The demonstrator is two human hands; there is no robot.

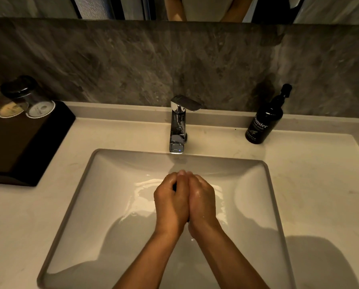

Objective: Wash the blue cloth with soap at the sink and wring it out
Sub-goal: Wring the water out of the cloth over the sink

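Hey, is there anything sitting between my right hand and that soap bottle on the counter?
Nothing visible does. The right hand is pressed against the left hand over the sink; the soap bottle stands upright on the counter behind the basin's right corner, with only bare basin and countertop between. The faucet stands left of that path.

Countertop (312,184): pale stone-look surface with a low raised ledge along the back wall. Rectangular sink (91,205) set into its middle, wet inside. Chrome tap (177,130) stands at the sink's back edge. Black hand-wash bottle (265,122) with pump, back right. Black tray (24,142), back left, carrying two upturned glasses (26,97).
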